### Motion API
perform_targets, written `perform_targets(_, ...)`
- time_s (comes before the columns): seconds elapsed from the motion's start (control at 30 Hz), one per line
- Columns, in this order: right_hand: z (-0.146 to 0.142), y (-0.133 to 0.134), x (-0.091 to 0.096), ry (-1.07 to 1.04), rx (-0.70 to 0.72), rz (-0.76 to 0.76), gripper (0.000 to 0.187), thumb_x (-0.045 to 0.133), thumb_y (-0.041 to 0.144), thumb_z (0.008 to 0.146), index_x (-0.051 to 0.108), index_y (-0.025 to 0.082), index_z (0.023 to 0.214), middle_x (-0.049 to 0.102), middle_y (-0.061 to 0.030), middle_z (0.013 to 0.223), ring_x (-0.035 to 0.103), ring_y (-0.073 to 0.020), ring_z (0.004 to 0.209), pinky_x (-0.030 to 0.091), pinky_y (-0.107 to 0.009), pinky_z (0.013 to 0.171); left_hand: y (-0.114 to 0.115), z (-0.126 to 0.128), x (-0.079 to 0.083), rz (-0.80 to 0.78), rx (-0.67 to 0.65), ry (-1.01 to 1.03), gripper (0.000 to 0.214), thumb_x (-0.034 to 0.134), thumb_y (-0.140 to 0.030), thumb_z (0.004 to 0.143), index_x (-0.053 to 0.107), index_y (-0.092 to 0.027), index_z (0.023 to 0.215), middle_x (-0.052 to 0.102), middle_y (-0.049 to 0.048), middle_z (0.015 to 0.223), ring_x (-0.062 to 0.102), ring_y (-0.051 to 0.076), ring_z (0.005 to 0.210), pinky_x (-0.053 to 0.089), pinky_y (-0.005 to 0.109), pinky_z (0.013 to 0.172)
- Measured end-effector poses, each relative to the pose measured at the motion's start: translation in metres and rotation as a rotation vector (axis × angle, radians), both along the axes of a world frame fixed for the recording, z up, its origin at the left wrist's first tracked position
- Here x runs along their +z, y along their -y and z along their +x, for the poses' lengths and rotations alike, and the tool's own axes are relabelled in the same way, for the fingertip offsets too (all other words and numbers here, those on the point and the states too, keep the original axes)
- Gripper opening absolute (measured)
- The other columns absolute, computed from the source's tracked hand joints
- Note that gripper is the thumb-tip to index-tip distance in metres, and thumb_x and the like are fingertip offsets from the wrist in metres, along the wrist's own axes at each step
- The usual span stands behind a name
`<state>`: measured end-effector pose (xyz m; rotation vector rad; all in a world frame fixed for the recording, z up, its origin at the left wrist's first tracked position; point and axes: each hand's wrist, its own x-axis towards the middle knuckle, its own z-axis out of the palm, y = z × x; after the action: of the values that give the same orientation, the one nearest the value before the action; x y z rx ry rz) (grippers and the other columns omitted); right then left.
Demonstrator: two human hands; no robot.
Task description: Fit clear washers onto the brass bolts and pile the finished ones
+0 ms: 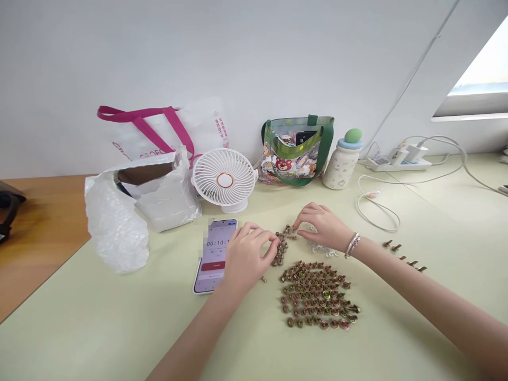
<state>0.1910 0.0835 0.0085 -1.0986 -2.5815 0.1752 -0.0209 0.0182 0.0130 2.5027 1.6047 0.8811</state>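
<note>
My left hand (249,253) is closed in a pinch, thumb and forefinger meeting beside a small cluster of bronze-coloured screws (280,254); whatever is between the fingertips is too small to make out. Across the cluster my right hand (326,226), with a silver bracelet on its wrist, has its fingertips drawn together at the far end of the screws. What it pinches, if anything, is hidden. Small clear plastic pieces (323,250) lie under and beside the right hand. Nearer me, many bronze screws with washer-like rings (313,296) stand in close rows.
Left of the screws lies a phone (212,267) showing a timer. Behind stand a plastic-wrapped package (159,201), white fan (225,180), green-trimmed bag (297,159) and bottle (341,166). A power strip (400,164) and cable (381,219) are right; loose screws (413,263) lie near my right forearm.
</note>
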Motion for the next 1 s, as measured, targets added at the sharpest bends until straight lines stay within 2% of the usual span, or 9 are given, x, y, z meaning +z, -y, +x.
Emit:
perform_targets(0.17,-0.006,0.002,-0.007,0.042,0.01,0.015,0.011,0.061,0.032,0.076,0.063,0.023,0.081,0.063,-0.0047,0.088,0.048,-0.0233,0.097,0.036,-0.04,0.083,0.001,0.0,0.001,-0.004,-0.011,-0.003,0.015,0.049,-0.021,0.083,0.061,-0.025,0.074,0.068,-0.0059,0.079,0.053,0.017,0.087,0.035,0.033,0.077)
perform_targets(0.33,-0.008,0.007,-0.005,0.032,-0.013,0.04,0.004,0.061,0.024,0.076,0.062,0.021,0.078,0.063,-0.0055,0.088,0.048,-0.024,0.097,0.037,-0.039,0.082,0.0,0.001,0.0,-0.007,-0.01,0.009,0.016,0.05,-0.022,0.083,0.061,-0.025,0.073,0.069,-0.0057,0.08,0.052,0.018,0.087,0.035,0.033,0.078)
perform_targets(0.43,-0.004,0.015,0.002,-0.08,0.003,0.011,0.006,0.06,0.024,0.077,0.06,0.021,0.082,0.064,-0.0034,0.084,0.052,-0.0218,0.091,0.039,-0.039,0.081,0.001,0.002,0.0,-0.027,-0.018,0.025,0.015,0.05,-0.024,0.084,0.062,-0.025,0.076,0.068,-0.0051,0.081,0.052,0.018,0.088,0.036,0.034,0.078)
perform_targets(0.53,-0.001,0.03,0.009,-0.273,0.014,-0.079,0.006,0.059,0.025,0.078,0.059,0.021,0.083,0.064,-0.002,0.081,0.055,-0.018,0.083,0.043,-0.034,0.077,0.003,0.005,0.0,-0.079,-0.037,0.073,0.012,0.05,-0.028,0.084,0.063,-0.027,0.084,0.068,-0.0053,0.083,0.052,0.018,0.089,0.037,0.033,0.077)
perform_targets(0.67,-0.003,0.05,0.01,-0.438,-0.008,-0.188,0.005,0.058,0.024,0.079,0.058,0.022,0.084,0.063,-0.0011,0.076,0.057,-0.0154,0.077,0.046,-0.028,0.07,0.009,0.011,0.0,-0.17,-0.106,0.167,0.014,0.051,-0.032,0.085,0.062,-0.028,0.093,0.067,-0.0044,0.085,0.053,0.017,0.089,0.041,0.032,0.077)
perform_targets(1.0,-0.009,0.059,0.001,-0.35,0.011,0.003,0.01,0.059,0.018,0.077,0.05,0.021,0.074,0.057,0.0007,0.072,0.053,-0.0141,0.073,0.042,-0.026,0.065,0.014,0.017,0.0,-0.243,-0.157,0.264,0.011,0.052,-0.033,0.083,0.058,-0.024,0.085,0.062,-0.0008,0.081,0.054,0.018,0.084,0.044,0.032,0.075)
